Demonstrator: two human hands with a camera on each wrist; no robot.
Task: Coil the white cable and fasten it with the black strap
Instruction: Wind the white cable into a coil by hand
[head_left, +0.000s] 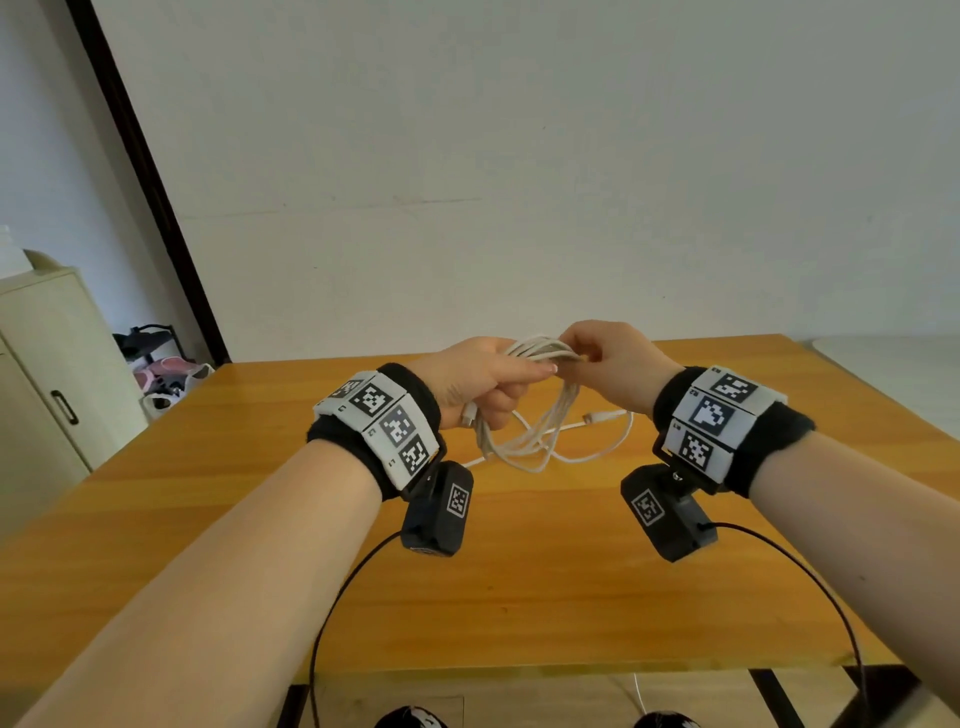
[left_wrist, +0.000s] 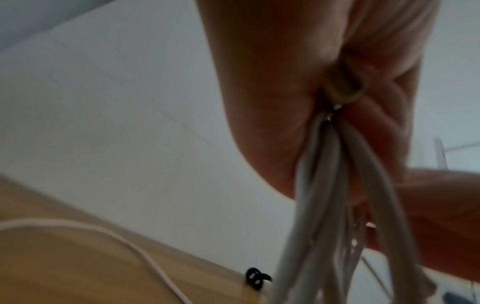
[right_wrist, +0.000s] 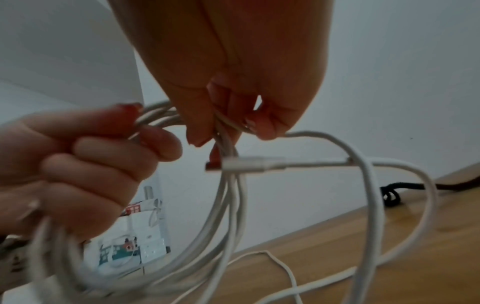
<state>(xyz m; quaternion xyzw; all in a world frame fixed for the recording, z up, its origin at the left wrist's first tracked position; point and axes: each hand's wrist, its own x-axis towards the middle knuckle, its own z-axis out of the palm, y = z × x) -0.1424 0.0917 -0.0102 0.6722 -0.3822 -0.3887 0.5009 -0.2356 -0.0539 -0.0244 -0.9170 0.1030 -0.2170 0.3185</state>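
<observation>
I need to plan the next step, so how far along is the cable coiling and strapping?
Done: several loops of the white cable are gathered into a bundle. In hand: the left hand grips the bundle, the right hand pinches its top strands, and a loose tail with a plug hangs free, part lying on the table. Left: wind in that tail, then fasten the black strap, which lies untouched on the table.

Both forearms are left bare; no sleeves are seen. A black fabric band (head_left: 402, 431) is worn on the left wrist and another black band (head_left: 753, 441) on the right. White tiles printed with black square codes are fixed over each band. A black camera box (head_left: 439, 512) with its own code tile and a thin black lead is hung under the left wrist, and a matching box (head_left: 667, 514) under the right.
</observation>
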